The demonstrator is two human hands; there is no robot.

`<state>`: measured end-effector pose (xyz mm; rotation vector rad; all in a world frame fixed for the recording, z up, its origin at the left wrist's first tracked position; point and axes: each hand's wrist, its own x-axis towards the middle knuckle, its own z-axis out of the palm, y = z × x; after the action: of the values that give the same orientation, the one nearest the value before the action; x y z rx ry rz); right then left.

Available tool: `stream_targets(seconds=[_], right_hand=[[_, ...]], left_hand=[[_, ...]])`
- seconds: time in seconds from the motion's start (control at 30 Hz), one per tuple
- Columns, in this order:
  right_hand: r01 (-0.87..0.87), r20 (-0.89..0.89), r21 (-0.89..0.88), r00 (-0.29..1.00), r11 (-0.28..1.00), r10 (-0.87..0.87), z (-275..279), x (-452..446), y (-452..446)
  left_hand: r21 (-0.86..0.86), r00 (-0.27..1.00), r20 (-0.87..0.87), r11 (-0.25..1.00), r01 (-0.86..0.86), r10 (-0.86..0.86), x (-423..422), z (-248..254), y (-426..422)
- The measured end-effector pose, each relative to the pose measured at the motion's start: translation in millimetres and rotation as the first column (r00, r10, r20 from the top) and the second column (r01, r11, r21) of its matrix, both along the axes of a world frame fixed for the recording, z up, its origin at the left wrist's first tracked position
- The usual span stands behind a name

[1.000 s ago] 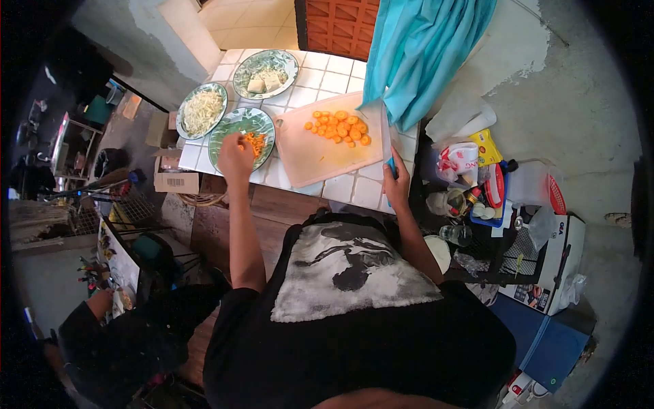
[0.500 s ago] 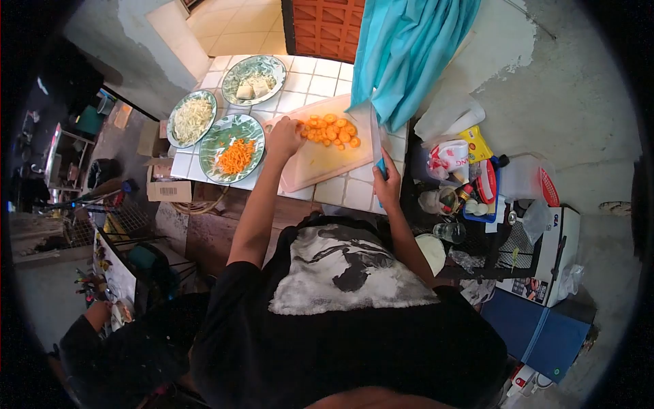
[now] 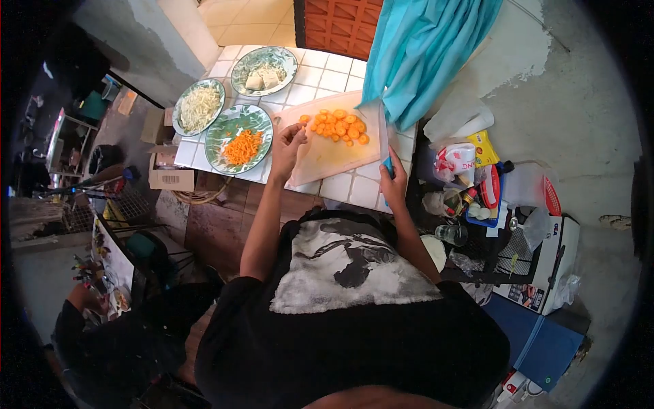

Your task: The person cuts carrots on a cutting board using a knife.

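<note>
Sliced carrots (image 3: pixel 337 127) lie in a pile on the pale pink cutting board (image 3: pixel 340 160). At the pile's left side my left hand (image 3: pixel 289 150) is closed, thumb and fingers pinched at what looks like a carrot slice (image 3: pixel 304 118). My right hand (image 3: pixel 393 183) grips the blue handle of a knife (image 3: pixel 383 133) at the board's right edge, blade pointing away from me. Left of the board stands a green patterned plate (image 3: pixel 216 153) with finely cut carrot (image 3: pixel 243 147). Behind it are a plate of pale shreds (image 3: pixel 199 109) and one with pale blocks (image 3: pixel 264 77).
The white tiled table (image 3: pixel 325 78) borders a turquoise curtain (image 3: pixel 426 54) at the back right. Bags, jars and a blue basket (image 3: pixel 485 215) crowd the right side. Cardboard boxes (image 3: pixel 172 179) stand at the left. Another person's arm (image 3: pixel 83 298) shows at lower left.
My left hand has drawn back slightly toward me from the pile's left edge. The right hand still holds the knife at the board's edge. The whole view has shifted slightly.
</note>
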<state>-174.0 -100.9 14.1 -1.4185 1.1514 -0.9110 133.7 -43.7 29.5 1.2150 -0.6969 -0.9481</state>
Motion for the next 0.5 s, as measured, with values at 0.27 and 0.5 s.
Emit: stream_targets(seconds=[0.27,0.5], right_hand=[[0.0,-0.005,-0.035,1.0,0.999,0.0,-6.4,-1.4,0.1],[-0.042,-0.086,-0.026,0.995,0.999,0.039,14.0,11.7,22.2]], left_hand=[[-0.112,0.998,-0.023,0.991,-0.068,0.066,-12.3,25.9,10.3],[0.13,0.651,0.759,0.978,-0.164,0.008,-11.0,2.2,16.1]])
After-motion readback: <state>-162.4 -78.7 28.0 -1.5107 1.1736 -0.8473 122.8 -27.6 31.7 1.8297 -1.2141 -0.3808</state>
